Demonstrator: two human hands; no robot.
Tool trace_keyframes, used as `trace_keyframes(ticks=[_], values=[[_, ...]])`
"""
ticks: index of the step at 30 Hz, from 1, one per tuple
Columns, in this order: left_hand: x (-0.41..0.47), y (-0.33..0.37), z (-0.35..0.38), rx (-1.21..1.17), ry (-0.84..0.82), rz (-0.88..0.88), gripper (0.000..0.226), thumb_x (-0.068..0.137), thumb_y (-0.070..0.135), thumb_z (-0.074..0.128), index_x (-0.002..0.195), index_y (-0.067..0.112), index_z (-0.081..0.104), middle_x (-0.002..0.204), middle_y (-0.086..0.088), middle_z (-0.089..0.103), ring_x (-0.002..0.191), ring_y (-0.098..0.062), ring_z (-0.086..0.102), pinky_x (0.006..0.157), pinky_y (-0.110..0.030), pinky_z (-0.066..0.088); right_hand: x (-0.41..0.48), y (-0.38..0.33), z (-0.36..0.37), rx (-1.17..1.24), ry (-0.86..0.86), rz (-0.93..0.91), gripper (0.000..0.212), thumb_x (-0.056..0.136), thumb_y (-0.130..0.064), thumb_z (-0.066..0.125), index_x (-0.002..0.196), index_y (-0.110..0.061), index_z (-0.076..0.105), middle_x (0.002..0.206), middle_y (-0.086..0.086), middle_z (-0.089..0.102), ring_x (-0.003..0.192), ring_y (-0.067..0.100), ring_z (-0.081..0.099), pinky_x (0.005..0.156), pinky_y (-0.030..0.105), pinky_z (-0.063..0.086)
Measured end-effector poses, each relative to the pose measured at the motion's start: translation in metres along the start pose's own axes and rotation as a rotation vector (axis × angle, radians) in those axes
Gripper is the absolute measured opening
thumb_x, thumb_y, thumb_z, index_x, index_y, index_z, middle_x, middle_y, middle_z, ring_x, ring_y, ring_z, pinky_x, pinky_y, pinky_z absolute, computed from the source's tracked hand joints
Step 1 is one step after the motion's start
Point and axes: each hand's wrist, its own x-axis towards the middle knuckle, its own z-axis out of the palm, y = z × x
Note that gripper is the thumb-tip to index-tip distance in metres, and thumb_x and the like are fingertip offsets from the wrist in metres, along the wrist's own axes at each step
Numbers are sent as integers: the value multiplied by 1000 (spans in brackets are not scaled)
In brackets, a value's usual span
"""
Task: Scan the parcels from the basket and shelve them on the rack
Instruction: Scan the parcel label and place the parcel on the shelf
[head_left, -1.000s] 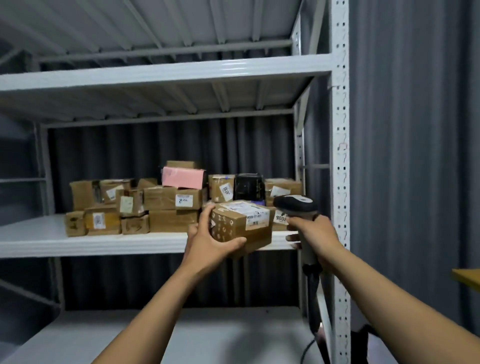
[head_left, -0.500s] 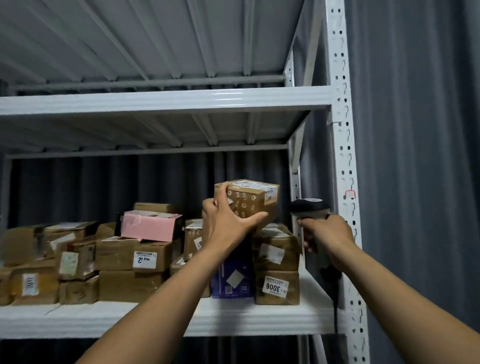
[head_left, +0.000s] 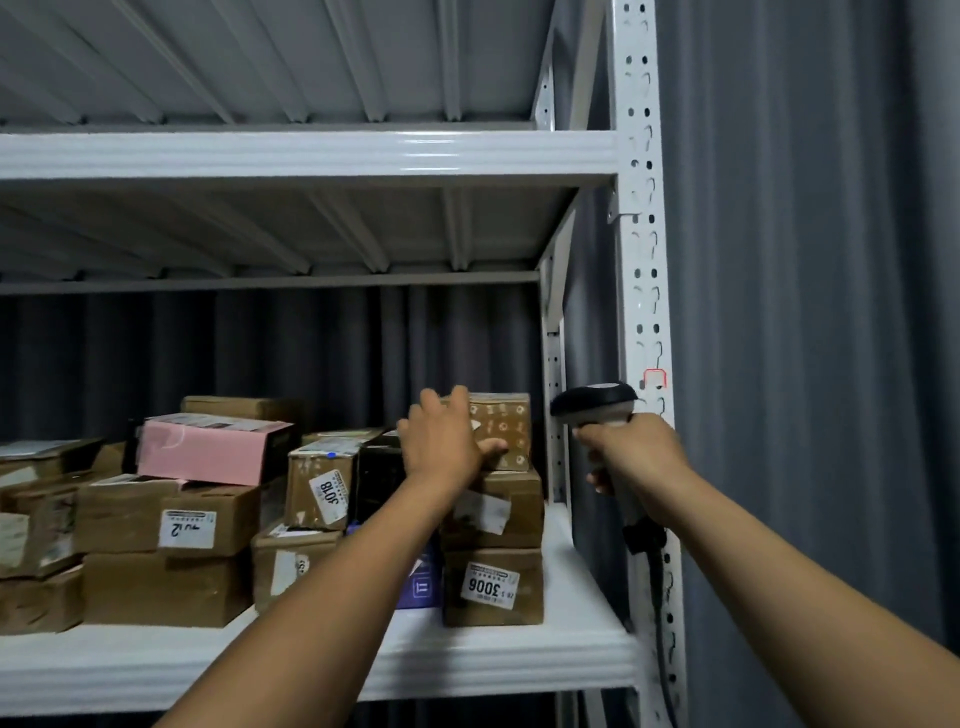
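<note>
A small brown printed parcel (head_left: 503, 429) sits on top of a two-box stack at the right end of the white rack shelf (head_left: 519, 660). My left hand (head_left: 441, 441) grips its left side, fingers over the top edge and thumb on the front face. My right hand (head_left: 631, 452) holds the handle of a black and grey barcode scanner (head_left: 595, 402), just right of the parcel and in front of the rack's upright. The basket is out of view.
Several cardboard parcels fill the shelf, among them a pink box (head_left: 208, 449), a box labelled 3018 (head_left: 322, 488) and one labelled 3006 (head_left: 493, 584). The white upright post (head_left: 641, 260) stands at right. Another shelf (head_left: 311, 156) runs overhead. Grey curtain hangs behind and to the right.
My left hand has lifted the parcel from in front of the shelf up onto the right-hand stack. My right hand with the scanner rose slightly. The view has moved closer to the shelf.
</note>
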Motion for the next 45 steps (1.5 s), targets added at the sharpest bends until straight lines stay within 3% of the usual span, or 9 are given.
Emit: trace_keyframes(ticks=[9, 13, 21, 24, 27, 31, 35, 42, 45], values=[[40, -12, 22, -137, -148, 38, 52, 84, 35, 72, 125, 19, 45, 127, -11, 43, 105, -31, 57, 91, -42, 50, 14, 14, 20, -75, -36, 31, 18, 84, -17, 70, 80, 0, 63, 63, 15, 63, 48, 26, 61, 51, 34, 55], [49, -14, 32, -25, -154, 48, 55, 86, 41, 68, 132, 24, 42, 130, -9, 45, 112, -29, 53, 92, -43, 48, 22, 19, 27, -91, -19, 46, 19, 82, -16, 70, 80, 2, 64, 64, 15, 62, 51, 29, 63, 55, 39, 57], [26, -31, -5, -55, -156, 77, 64, 88, 40, 63, 144, 29, 35, 138, -12, 42, 123, -33, 45, 98, -44, 41, -5, 4, 22, -233, -9, 20, 22, 83, -24, 70, 76, -3, 68, 71, 14, 68, 52, 22, 62, 40, 20, 40], [-6, -39, -26, -17, -134, 117, 59, 88, 41, 62, 141, 29, 39, 135, -10, 45, 122, -32, 46, 97, -43, 41, -25, -5, 20, -297, 23, -25, 25, 83, -27, 69, 91, -3, 70, 89, 15, 68, 69, 25, 65, 41, 21, 38], [-43, -50, -46, 19, -147, 157, 57, 89, 41, 61, 141, 27, 40, 134, -8, 46, 122, -31, 45, 99, -41, 41, -54, -9, 21, -314, -21, -40, 23, 84, -27, 68, 86, -3, 68, 84, 15, 69, 62, 22, 65, 41, 18, 44], [-105, -75, -64, 52, -197, 174, 54, 88, 37, 62, 138, 24, 46, 133, -10, 48, 120, -32, 48, 98, -39, 42, -111, -1, 29, -282, -73, -22, 24, 80, -24, 69, 88, -1, 69, 89, 18, 71, 74, 32, 71, 67, 39, 61], [-201, -111, -72, 72, -285, 111, 52, 90, 34, 60, 138, 21, 48, 137, -12, 47, 123, -35, 47, 99, -41, 40, -194, 19, 37, -277, -141, -5, 19, 80, -19, 68, 81, 0, 67, 72, 14, 66, 54, 26, 64, 52, 30, 53], [-375, -171, -49, 67, -507, 21, 47, 91, 32, 57, 137, 21, 50, 134, -7, 48, 121, -30, 48, 98, -41, 41, -315, 102, 60, -433, -371, 59, 16, 77, -22, 67, 65, -13, 62, 70, 13, 70, 65, 27, 68, 64, 35, 58], [-428, -186, -31, 77, -627, -5, 47, 93, 31, 56, 139, 22, 48, 138, -6, 47, 123, -28, 47, 99, -38, 41, -346, 145, 60, -425, -458, 151, 14, 79, -17, 67, 78, -3, 66, 70, 12, 67, 53, 24, 65, 56, 33, 59]])
